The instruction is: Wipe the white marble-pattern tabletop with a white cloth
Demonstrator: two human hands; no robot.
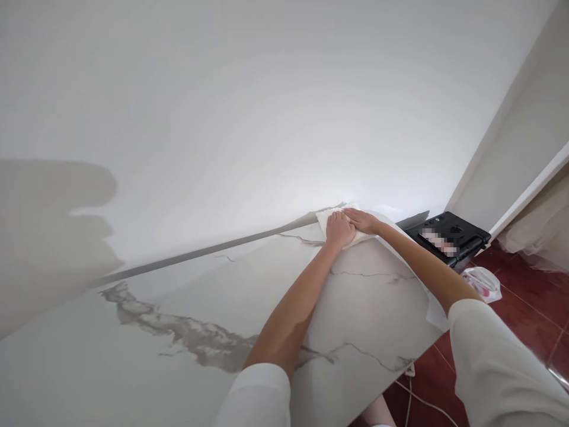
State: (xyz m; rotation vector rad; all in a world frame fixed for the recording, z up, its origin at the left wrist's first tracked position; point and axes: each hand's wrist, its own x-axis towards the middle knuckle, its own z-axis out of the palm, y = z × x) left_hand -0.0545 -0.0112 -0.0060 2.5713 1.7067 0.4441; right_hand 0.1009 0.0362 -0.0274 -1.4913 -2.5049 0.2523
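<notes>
A white folded cloth (326,220) lies on the far edge of a white marble-patterned sheet (213,279), close to the wall. My left hand (340,228) presses down on the cloth with its fingers bent over it. Beside it, and touching its fingers, my right hand (362,220) rests on the cloth with its fingers stretched out flat. Both arms reach forward across the sheet. The cloth's middle is hidden under my hands. At the right, the sheet's edge curves and hangs loose past the flat surface.
A white wall (267,118) rises right behind the sheet. To the right stands a black case (462,231), with a white plastic bag (482,283) near it on the red tiled floor (528,296). A white cable (422,401) with a socket end hangs by the front edge. Pale curtain fabric (540,219) hangs far right.
</notes>
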